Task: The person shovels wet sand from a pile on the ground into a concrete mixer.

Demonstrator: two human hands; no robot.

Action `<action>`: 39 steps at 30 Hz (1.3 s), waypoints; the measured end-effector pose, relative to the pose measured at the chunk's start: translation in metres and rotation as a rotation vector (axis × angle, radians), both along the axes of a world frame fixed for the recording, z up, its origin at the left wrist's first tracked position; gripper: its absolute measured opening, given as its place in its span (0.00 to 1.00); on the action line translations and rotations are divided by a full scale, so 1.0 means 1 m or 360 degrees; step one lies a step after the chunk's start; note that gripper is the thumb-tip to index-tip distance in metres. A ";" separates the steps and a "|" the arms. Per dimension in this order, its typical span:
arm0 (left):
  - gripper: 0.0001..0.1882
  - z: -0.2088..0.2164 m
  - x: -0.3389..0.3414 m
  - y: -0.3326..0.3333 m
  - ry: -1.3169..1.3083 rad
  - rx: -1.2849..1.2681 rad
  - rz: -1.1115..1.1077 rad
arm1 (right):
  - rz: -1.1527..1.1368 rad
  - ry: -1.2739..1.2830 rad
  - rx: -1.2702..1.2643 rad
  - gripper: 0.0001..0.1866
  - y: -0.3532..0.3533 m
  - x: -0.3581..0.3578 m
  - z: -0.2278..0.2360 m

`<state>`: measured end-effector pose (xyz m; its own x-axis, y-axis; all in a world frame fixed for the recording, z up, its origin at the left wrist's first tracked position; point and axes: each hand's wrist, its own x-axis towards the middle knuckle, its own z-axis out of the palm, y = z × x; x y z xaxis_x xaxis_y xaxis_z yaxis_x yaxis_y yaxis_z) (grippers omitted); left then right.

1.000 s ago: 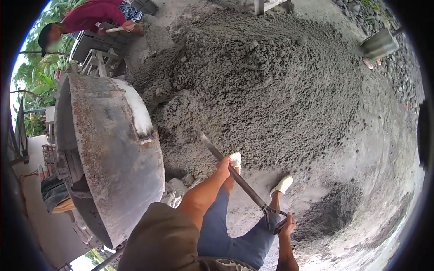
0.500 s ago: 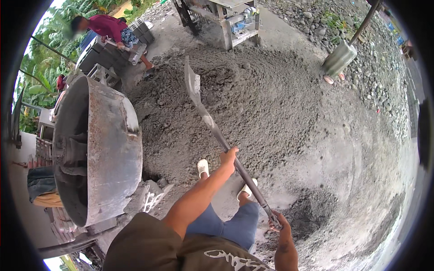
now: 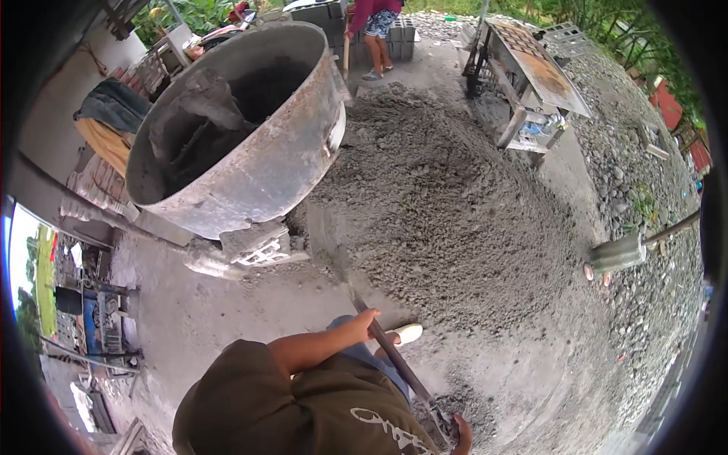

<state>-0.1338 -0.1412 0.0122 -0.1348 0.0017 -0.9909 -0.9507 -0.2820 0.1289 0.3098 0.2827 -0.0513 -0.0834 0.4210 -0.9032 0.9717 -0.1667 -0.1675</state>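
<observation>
While my shovel [image 3: 398,359] slants across the lower middle of the frame, its long axis runs from the grip at the lower edge up and leftward to a blade [image 3: 327,239] that is blurred. That blade lies at the left margin of the heap of grey mix [image 3: 462,220], just beside the broken blocks [image 3: 265,246] under the big metal drum [image 3: 284,171] in the upper left. From my hands, then, the blade is up and to the left, while most of the heap spreads above and to the right of them. My left hand [image 3: 367,322] is the nearer one to both blade and heap; my right is farther off.

The left hand is wrapped round the shaft about midway, fingers pressed together on it, the forearm reaching in from the left across my dark shirt [image 3: 334,402]. My right hand [image 3: 462,434] curls at the grip end, partly cut off by the lower edge, so I cannot make out each finger or how tightly it squeezes. One pale shoe [image 3: 409,333] shows just right of the shaft, near the heap's lower border.
</observation>
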 end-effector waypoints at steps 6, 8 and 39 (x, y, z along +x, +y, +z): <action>0.13 -0.029 0.102 -0.142 0.0022 0.0319 0.0530 | 0.0043 0.0065 -0.0409 0.20 0.000 -0.105 0.064; 0.11 -0.031 0.141 -0.188 0.0126 0.0416 0.0741 | 0.0232 0.0136 -0.0257 0.20 -0.033 -0.150 0.090; 0.18 0.000 0.471 -0.415 0.0066 -0.0212 0.3841 | 0.3011 0.2114 -0.1417 0.16 -0.811 -0.453 0.310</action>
<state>0.3369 -0.5560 0.0125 0.1834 -0.1562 -0.9705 0.8832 -0.4074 0.2325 -0.1436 -0.5284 0.2583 -0.1524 -0.9869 0.0527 -0.3781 0.0089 -0.9257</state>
